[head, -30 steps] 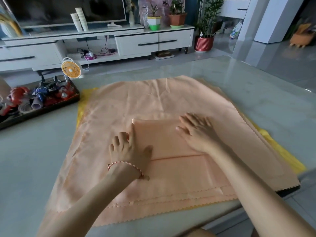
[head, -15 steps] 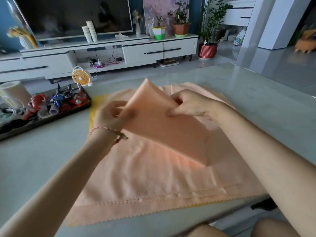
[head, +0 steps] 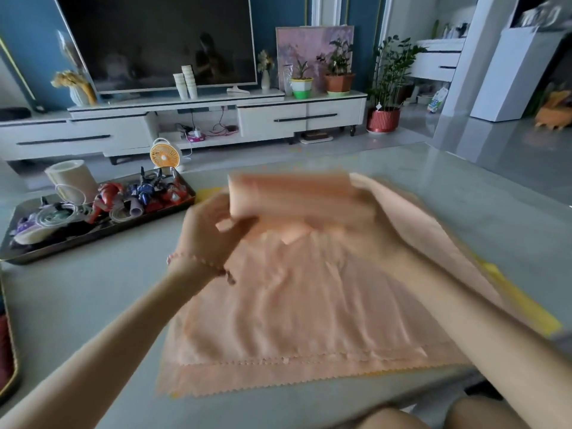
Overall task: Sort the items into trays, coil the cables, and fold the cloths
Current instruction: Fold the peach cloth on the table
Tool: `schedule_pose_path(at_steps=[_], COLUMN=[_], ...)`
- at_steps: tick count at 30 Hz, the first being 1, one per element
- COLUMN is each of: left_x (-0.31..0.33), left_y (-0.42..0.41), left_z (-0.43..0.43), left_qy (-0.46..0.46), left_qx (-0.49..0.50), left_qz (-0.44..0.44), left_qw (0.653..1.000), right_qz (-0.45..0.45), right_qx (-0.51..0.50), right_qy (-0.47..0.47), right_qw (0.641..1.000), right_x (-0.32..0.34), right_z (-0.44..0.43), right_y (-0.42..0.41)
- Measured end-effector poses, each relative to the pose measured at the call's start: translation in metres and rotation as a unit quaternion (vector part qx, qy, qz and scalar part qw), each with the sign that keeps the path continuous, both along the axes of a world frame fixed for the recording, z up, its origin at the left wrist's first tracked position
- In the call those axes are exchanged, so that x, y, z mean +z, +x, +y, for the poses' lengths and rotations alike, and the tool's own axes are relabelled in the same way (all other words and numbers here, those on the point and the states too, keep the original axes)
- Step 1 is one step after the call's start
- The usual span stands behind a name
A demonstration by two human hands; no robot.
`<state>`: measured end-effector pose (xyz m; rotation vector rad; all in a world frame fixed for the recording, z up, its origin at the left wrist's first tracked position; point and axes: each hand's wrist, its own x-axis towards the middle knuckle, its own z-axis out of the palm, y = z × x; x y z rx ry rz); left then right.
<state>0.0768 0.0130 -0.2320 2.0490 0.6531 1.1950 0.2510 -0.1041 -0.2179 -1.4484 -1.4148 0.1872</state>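
A folded peach cloth (head: 291, 196) is held up above the table, blurred by motion. My left hand (head: 213, 230) grips its left end, thumb on the front face. My right hand (head: 368, 243) is blurred and holds the cloth's right side from below, with fingertips showing under its lower edge. Beneath both hands a stack of flat peach cloths (head: 294, 323) with zigzag edges lies on the grey table (head: 93, 298). A yellow cloth (head: 523, 311) peeks out under the stack at the right.
A dark tray (head: 102, 235) at the left holds toy figures, coiled cables and a tape roll. The gold rim of another tray (head: 12, 360) shows at the far left edge. A small orange fan (head: 165, 154) stands behind the table's far edge.
Both hands went from pressing the folded cloth flat on the stack to picking it up. It now hangs higher and more level, and the camera has tilted up.
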Motion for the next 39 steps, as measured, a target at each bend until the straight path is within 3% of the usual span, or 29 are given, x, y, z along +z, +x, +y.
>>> schedule_pose_path(at_steps=[2, 4, 6, 8, 10, 12, 16, 18, 21, 24, 26, 28, 30, 32, 35, 39], left_x=[-0.029, -0.061, -0.080, -0.089, -0.093, -0.098, -0.097, -0.093, -0.086, -0.088, -0.090, -0.092, -0.095, -0.099, -0.103, -0.100], left_y=[-0.021, -0.040, -0.053, -0.061, -0.064, -0.066, -0.056, -0.046, -0.030, -0.019, -0.014, -0.011, -0.010, -0.011, -0.015, -0.012], left_z=[-0.016, -0.029, -0.037, -0.035, -0.030, -0.030, -0.024, -0.020, -0.027, -0.036, -0.036, -0.033, -0.030, -0.027, -0.023, -0.019], left_qy=[0.127, 0.221, 0.262, 0.269, 0.241, 0.194, 0.005, -0.070, -0.134, -0.049, -0.002, -0.016, -0.027, -0.024, -0.013, -0.013], left_qx=[-0.028, -0.056, -0.090, -0.111, -0.110, -0.110, -0.004, 0.065, 0.138, 0.166, 0.159, 0.127, 0.118, 0.125, 0.122, 0.123], left_qz=[0.096, 0.201, 0.279, 0.299, 0.308, 0.296, 0.235, 0.205, 0.192, 0.273, 0.385, 0.448, 0.460, 0.461, 0.472, 0.468], left_qw=[0.987, 0.953, 0.919, 0.909, 0.914, 0.929, 0.972, 0.974, 0.962, 0.946, 0.909, 0.885, 0.880, 0.878, 0.873, 0.875], right_qz=[-0.025, -0.081, -0.197, -0.277, -0.309, -0.280, -0.002, 0.051, -0.052, -0.151, -0.300, -0.369, -0.345, -0.317, -0.316, -0.239], right_qx=[0.028, 0.046, 0.054, 0.069, 0.089, 0.101, 0.052, -0.020, -0.162, -0.224, -0.239, -0.167, -0.054, -0.001, -0.039, -0.094], right_qy=[-0.152, -0.266, -0.245, -0.195, -0.175, -0.215, -0.311, -0.300, -0.314, -0.325, -0.262, -0.172, -0.148, -0.197, -0.284, -0.346], right_qw=[0.988, 0.959, 0.948, 0.938, 0.931, 0.930, 0.949, 0.952, 0.934, 0.906, 0.886, 0.898, 0.925, 0.928, 0.904, 0.903], right_x=[-0.031, -0.071, -0.094, -0.096, -0.094, -0.093, -0.087, -0.089, -0.099, -0.101, -0.099, -0.098, -0.100, -0.107, -0.122, -0.128], right_z=[-0.020, -0.038, -0.049, -0.054, -0.052, -0.044, -0.017, -0.003, 0.007, 0.010, 0.011, 0.015, 0.020, 0.025, 0.031, 0.033], right_y=[-0.014, -0.019, -0.021, -0.022, -0.016, -0.013, -0.010, -0.012, -0.025, -0.036, -0.039, -0.045, -0.052, -0.053, -0.044, -0.041])
